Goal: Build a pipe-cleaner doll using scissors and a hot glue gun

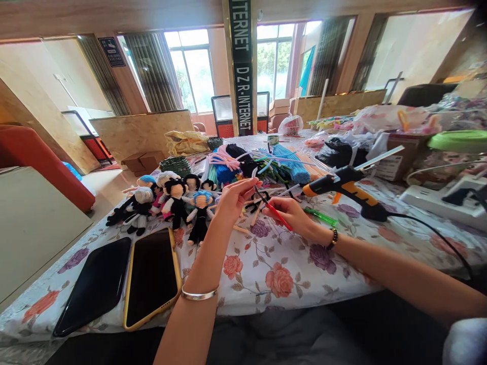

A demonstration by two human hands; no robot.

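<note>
My left hand [236,198] is raised over the flowered tablecloth [274,263], fingers pinching the upper end of a thin dark pipe cleaner [262,195]. My right hand [292,213] grips a red-handled tool [279,215], which looks like small scissors or pliers, close to the same pipe cleaner. Just left of my hands stands a group of several small pipe-cleaner dolls [171,200]. A pile of coloured pipe cleaners [262,165] lies behind my hands.
An orange and black glue gun [344,187] on its cable rests right of my hands, with a green stick [321,216] beside it. Two phones [152,276] lie face up at the near left. Bags, boxes and a power strip [437,200] crowd the right side.
</note>
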